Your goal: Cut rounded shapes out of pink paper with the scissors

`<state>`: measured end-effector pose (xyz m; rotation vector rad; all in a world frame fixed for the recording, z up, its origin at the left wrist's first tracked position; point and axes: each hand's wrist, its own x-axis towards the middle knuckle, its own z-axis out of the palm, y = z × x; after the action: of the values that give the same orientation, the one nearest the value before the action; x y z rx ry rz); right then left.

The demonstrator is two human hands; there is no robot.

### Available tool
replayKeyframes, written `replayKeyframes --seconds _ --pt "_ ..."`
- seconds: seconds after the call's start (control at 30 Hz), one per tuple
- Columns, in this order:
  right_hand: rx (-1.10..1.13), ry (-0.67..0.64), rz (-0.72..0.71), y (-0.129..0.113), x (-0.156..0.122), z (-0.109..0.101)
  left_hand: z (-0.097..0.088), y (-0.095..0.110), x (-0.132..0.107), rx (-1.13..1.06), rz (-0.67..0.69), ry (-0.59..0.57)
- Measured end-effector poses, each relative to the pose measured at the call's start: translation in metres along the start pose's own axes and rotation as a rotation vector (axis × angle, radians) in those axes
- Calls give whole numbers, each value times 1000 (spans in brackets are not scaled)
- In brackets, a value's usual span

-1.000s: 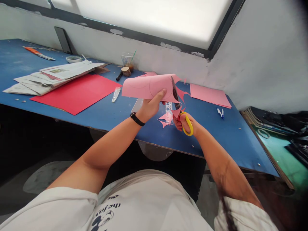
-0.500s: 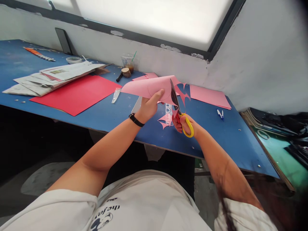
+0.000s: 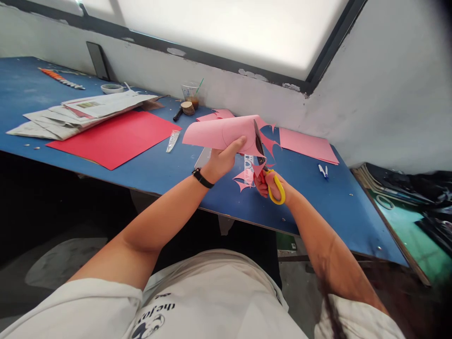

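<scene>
A curved sheet of pink paper (image 3: 208, 132) with a round outline drawn on it is gripped by my left hand (image 3: 226, 157), the thumb on top and the other fingers hidden beneath. My right hand (image 3: 268, 184) holds scissors (image 3: 277, 190) with red and yellow handles. Their dark blades lie at the sheet's right edge, where jagged pink strips hang. Under the hands, a clear stencil ruler (image 3: 249, 167) and a pink offcut (image 3: 241, 183) rest on the blue table (image 3: 183, 174).
Red paper (image 3: 116, 146) lies at the left below a pile of folded papers (image 3: 102, 103). Behind are a plastic cup (image 3: 192, 94) with brown drink and a round wooden piece (image 3: 188, 108). To the right are pink sheets (image 3: 307, 145) and a pen (image 3: 323, 172).
The view has shifted slightly. The scissors' blades look closer together at the pink sheet's edge. Both hands keep their holds.
</scene>
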<state>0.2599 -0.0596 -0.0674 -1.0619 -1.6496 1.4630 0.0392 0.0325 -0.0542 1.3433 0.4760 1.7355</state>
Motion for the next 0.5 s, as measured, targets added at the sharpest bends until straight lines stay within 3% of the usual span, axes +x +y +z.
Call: replayKeyframes --seconds 0.13,0.37,0.5 --pt "-18 7 -15 -2 -1 2 0 5 -1 28 -49 -23" --pt "-44 1 -74 -3 0 3 3 17 -2 118 9 -173" --pt "-45 14 -87 -4 -1 3 5 21 -4 155 15 -203"
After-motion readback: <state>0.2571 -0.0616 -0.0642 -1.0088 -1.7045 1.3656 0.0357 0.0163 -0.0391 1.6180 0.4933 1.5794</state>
